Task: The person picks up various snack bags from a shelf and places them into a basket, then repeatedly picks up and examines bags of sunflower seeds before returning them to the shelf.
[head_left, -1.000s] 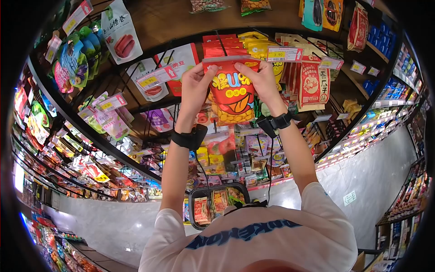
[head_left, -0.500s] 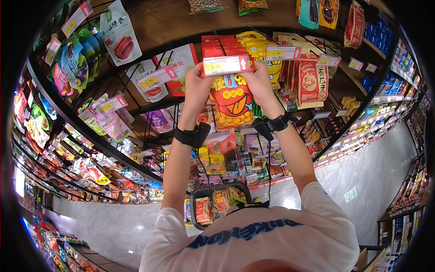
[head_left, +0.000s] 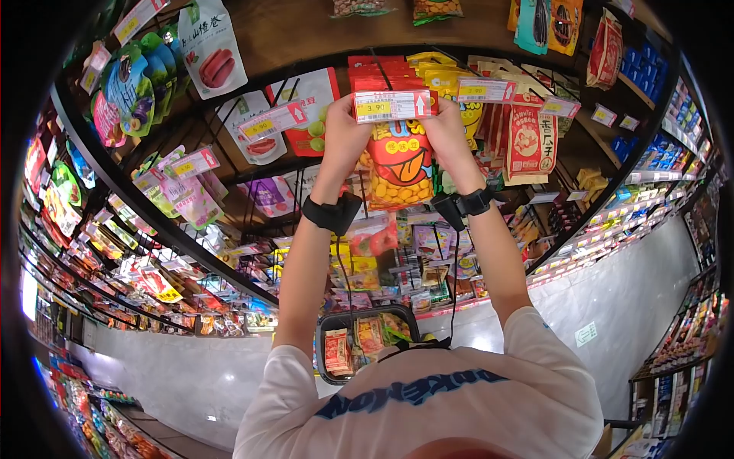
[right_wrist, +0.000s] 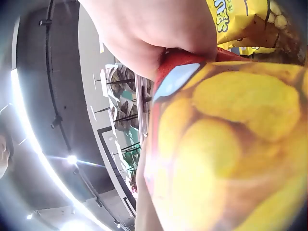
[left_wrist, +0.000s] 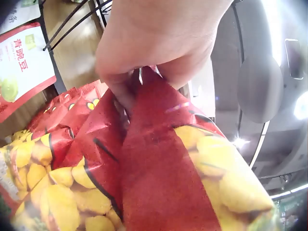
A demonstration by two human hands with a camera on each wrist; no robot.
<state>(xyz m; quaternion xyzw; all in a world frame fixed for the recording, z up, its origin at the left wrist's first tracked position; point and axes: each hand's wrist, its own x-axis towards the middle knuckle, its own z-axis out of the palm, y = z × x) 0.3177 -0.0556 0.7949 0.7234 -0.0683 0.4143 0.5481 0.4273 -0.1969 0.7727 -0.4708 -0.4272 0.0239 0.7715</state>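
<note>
Both hands hold a red snack bag (head_left: 401, 172) with a cartoon mouth and yellow beans printed on it, upright at the hanging rack. My left hand (head_left: 342, 136) pinches its upper left corner; in the left wrist view, thumb and fingers close on the red foil (left_wrist: 159, 144). At the upper right corner, my right hand (head_left: 449, 136) grips the bag, whose yellow bean print (right_wrist: 216, 144) fills much of the right wrist view. A price tag (head_left: 393, 105) reading 3.90 hangs in front of the bag's top edge and hides it, along with some fingertips.
More red bags (head_left: 382, 69) hang behind on the same hook, with yellow bags (head_left: 437, 73) to their right. Red-and-cream seed bags (head_left: 527, 141) hang further right, and a green pea pouch (head_left: 310, 107) left. Below, a black basket (head_left: 323, 348) contains several snack packs.
The bag's top edge and both thumbs, earlier seen in front, are now behind the price tag, which has come down over them. Both hands still hold the bag.
</note>
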